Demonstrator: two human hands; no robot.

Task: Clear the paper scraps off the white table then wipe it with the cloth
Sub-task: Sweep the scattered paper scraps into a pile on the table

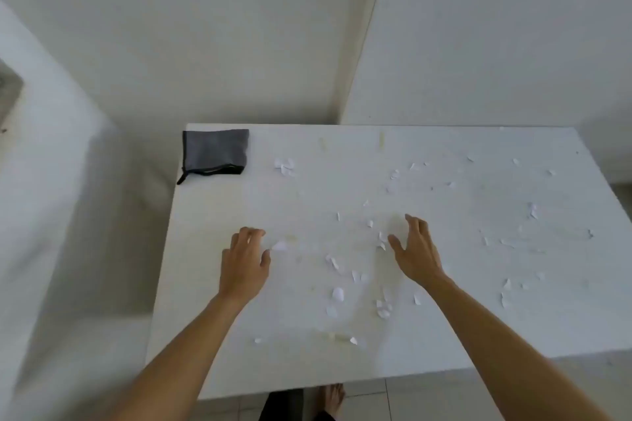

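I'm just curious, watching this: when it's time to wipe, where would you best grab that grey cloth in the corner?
Probably the grey cloth by its near edge, coming in with the left hand. It lies folded flat at the white table's far left corner, that dark-trimmed edge faces the person.

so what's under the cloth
The folded grey cloth lies flat on the table's far left corner, apart from the paper scraps. Only bare white top shows around it. Whatever is beneath the cloth is covered and cannot be seen.

Bare forearms [506, 328], no sleeves (barefoot [333, 398], dark trousers [282, 405])
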